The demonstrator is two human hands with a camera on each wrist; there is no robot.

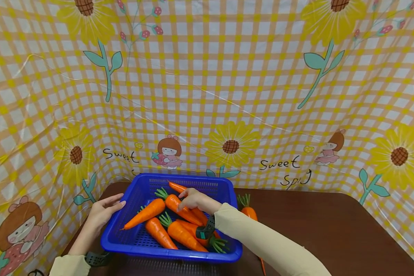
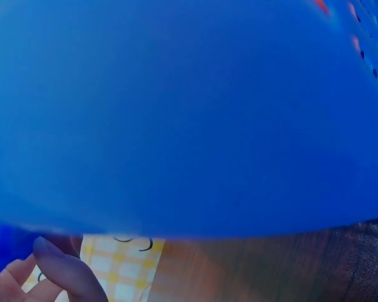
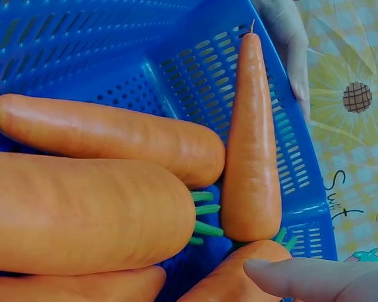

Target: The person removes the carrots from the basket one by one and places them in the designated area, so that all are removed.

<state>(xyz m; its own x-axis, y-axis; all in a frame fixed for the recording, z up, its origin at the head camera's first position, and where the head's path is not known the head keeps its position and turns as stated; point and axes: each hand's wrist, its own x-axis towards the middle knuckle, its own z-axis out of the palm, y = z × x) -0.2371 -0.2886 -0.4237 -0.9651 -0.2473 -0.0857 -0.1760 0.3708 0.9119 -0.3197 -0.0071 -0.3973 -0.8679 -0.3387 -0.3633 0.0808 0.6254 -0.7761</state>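
A blue plastic basket (image 1: 172,256) with slotted walls holds several orange carrots with green stubs. My left hand (image 1: 101,211) is at its left side, thumb over the rim and the other fingers along the outer wall. My right hand (image 1: 196,201) reaches inside and grips a carrot (image 1: 172,202) near its green top. In the right wrist view, one finger (image 3: 321,277) lies on that carrot (image 3: 239,277). A slanted carrot (image 1: 146,212) lies left of it, near the left wall. Another carrot (image 1: 177,187) runs partly hidden beneath my right hand. The basket wall (image 2: 189,126) fills most of the left wrist view.
A carrot (image 1: 249,213) lies on the dark brown table (image 1: 307,230) just right of the basket, partly covered by my right sleeve (image 1: 262,239). A checked sunflower cloth (image 1: 220,96) hangs behind and at both sides.
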